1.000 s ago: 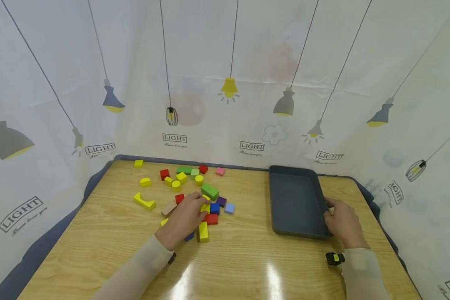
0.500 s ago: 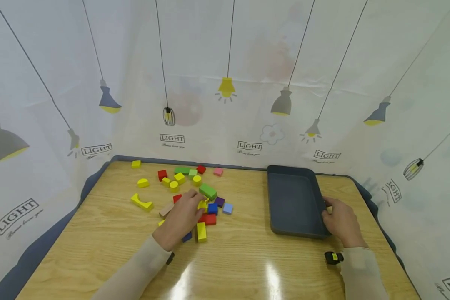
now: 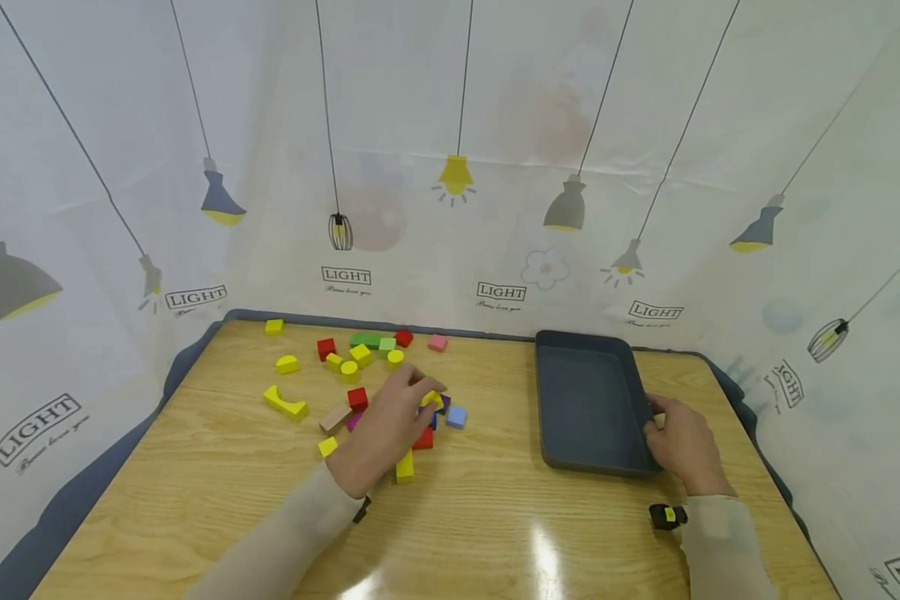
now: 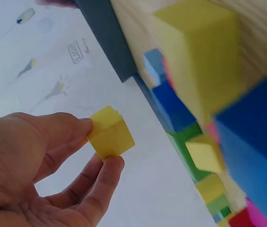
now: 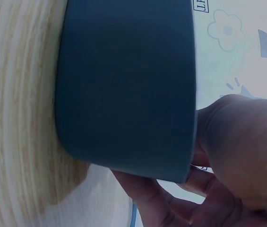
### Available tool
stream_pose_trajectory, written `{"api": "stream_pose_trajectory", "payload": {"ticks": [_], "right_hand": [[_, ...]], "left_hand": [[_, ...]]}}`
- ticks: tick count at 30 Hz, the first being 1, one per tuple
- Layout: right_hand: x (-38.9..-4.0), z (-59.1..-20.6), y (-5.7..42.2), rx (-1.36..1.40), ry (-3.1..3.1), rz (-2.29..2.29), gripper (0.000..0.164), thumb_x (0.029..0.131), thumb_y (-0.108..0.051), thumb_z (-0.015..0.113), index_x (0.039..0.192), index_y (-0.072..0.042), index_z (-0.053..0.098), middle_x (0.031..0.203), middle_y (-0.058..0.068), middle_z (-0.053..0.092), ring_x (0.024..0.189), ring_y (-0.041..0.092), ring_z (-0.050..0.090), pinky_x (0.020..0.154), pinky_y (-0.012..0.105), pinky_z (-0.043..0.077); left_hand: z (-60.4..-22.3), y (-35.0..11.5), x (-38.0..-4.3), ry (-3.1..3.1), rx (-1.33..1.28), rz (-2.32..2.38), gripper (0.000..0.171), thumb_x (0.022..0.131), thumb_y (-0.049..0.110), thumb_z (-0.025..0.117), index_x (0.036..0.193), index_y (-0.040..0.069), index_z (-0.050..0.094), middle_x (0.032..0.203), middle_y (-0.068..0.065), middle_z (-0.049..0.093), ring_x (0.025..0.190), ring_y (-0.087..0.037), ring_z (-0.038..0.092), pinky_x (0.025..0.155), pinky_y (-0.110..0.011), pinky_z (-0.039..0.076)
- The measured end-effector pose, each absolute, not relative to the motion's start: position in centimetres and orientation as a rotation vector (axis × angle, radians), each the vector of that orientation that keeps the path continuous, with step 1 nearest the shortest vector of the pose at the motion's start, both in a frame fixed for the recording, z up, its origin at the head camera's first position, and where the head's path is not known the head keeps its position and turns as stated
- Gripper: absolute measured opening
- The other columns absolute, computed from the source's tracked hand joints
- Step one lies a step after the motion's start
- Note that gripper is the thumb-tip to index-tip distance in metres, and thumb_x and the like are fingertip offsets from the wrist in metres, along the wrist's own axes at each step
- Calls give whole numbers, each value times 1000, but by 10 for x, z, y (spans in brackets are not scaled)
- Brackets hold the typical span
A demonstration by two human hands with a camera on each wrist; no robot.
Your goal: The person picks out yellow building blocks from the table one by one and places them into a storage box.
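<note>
- Printed backdrop is hung beyond the fingers; "LIGHT" is repeated on it, the script beneath being too small to read.
- Yellow block is pinched between thumb and fingertips of the left hand; just shifted rightward, it seems lifted free of the loose blocks around and below.
- Dark tray is gripped, unmoved, at its right wall by the right hand.

Left hand: left of the tray, pinching between thumb and fingertips. Right hand: gripping the tray's right side. Both arms sleeved to the wrist.
</note>
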State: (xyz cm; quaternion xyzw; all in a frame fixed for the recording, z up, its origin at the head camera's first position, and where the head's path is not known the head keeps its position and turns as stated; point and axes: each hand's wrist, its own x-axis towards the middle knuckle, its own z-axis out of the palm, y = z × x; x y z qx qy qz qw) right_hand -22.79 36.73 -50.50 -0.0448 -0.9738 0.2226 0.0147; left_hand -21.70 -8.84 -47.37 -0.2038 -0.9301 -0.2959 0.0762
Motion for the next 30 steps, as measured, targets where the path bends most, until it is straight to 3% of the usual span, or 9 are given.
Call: {"api": "stream_pose_trajectory", "payload": {"ticks": [7,13,22,30], "right_hand": [[-228,-503,365,-164,-3034,687,57,108,-2,59,163,9,58,151,39,68,83,29,63,64,36,45],[-228,-504,365,-162,-3034,693,57,108,-2,59,163,10,57,151,39,68,81,28,63,63,36,45],[-230,-504,366,-175,-3039,670,57,107,-2,60,163,9,58,150,38,69,89,32,64,66,37,45],[-229,-504,366,-174,-3043,691,57,108,-2,59,163,10,57,152,39,68,89,32,65,67,36,46]], "left_hand": [[-467,-62,-220,-2734,-737,-871,27,108,9,84,135,11,82,125,-10,66,103,-19,61,88,-31,64],[-463,-34,-221,-2733,-814,-859,27,109,9,83,136,12,81,126,-10,68,108,-21,64,92,-31,65],[-462,6,-223,-2714,-920,-815,25,111,13,82,136,13,82,125,-9,69,104,-18,64,84,-19,60],[-462,41,-225,-2683,-1024,-769,23,112,17,81,135,14,82,125,-7,69,105,-14,64,88,-11,58]]}}
